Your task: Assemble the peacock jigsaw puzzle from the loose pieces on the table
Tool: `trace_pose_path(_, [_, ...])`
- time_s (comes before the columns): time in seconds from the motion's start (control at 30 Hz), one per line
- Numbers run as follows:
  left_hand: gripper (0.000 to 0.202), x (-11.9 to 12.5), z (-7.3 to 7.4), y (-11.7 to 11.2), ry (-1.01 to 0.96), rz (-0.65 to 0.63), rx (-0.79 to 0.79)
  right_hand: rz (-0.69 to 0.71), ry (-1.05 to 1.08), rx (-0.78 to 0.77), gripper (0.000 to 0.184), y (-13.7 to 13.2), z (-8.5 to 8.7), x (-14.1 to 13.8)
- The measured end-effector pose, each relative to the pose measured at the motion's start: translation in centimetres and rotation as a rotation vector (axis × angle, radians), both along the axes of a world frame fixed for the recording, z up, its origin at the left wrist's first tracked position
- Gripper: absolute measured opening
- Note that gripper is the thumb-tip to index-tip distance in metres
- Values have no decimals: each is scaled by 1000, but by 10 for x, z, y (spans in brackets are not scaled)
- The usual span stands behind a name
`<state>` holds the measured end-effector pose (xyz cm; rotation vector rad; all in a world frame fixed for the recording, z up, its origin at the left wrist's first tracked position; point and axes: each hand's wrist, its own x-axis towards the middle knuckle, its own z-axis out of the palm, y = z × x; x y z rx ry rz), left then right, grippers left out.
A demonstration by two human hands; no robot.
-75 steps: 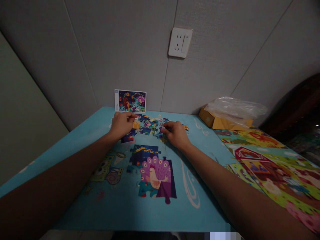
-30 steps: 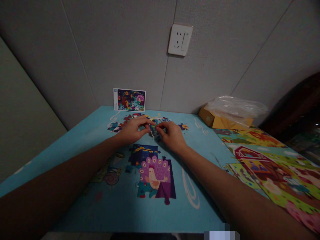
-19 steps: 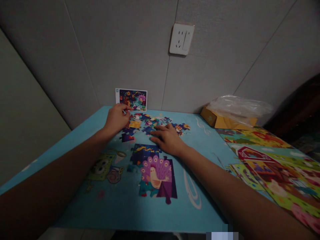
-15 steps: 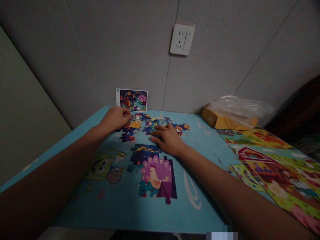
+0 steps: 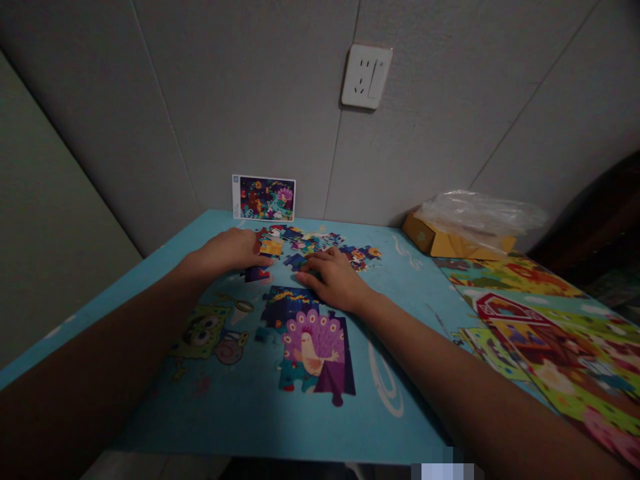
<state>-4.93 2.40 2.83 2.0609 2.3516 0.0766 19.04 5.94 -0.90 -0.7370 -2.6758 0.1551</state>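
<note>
My left hand [image 5: 227,252] lies low on the blue cartoon-print table [image 5: 235,413], fingers stretched flat toward a dark loose piece [image 5: 256,273] at the left end of the pile. My right hand [image 5: 334,281] rests beside it with fingers curled down on a teal puzzle piece [image 5: 304,268]. Several loose puzzle pieces [image 5: 325,245] are scattered just beyond both hands. A partly joined section with a purple peacock [image 5: 314,348] lies nearer to me, directly below my right hand. A picture card of the puzzle [image 5: 264,198] leans on the wall behind the pile.
A yellow cardboard box [image 5: 424,238] with a clear plastic bag [image 5: 480,213] on it sits at the back right. A bright farm-picture sheet [image 5: 540,327] covers the right side. A white wall socket [image 5: 366,75] is above the table.
My hands held a piece together over the pile, then parted. The left hand reached toward the card and has drawn back to the pile's left end. The right hand's fingers have curled.
</note>
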Motion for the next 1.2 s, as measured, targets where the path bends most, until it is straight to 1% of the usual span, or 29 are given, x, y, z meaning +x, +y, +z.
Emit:
trace_pose_path(0.13, [59,7,0,-2,36,51,-27,-23,6,-12,35,-1,-1,-1])
trace_pose_path(0.3, [59,15,6,-5,60,5,-106,-19,-40,3,42,-2,-4,-1])
trace_pose_path(0.4, [59,16,5,-4,72,18,-103,-27,-54,0,42,-3,-4,-2])
trace_pose_path(0.5, [67,14,-2,1,50,107,-30,-25,-48,9,42,-3,-2,-3])
trace_pose_path(0.57, [69,13,-8,5,36,150,37,-32,-46,12,42,-3,-1,-3])
trace_pose_path(0.67, [62,11,-15,11,30,144,76,-45,-46,12,42,-5,1,-3])
trace_pose_path(0.77, [52,11,-15,15,-4,151,69,-36,-32,10,41,-5,2,-2])
trace_pose_path(0.9, [45,11,-16,15,-68,206,94,-46,-3,-6,41,-3,1,-2])
trace_pose_path(0.97, [45,12,-19,16,-66,195,162,-56,7,-14,40,-3,1,-2])
trace_pose_path(1.07, [60,12,-27,18,-10,126,256,-62,14,-16,39,-3,2,-2])
trace_pose_path(1.13, [67,13,-29,18,22,102,249,-62,18,-12,38,-3,2,-2])
trace_pose_path(1.2, [65,15,-29,18,35,84,232,-58,26,-8,38,-3,2,-1])
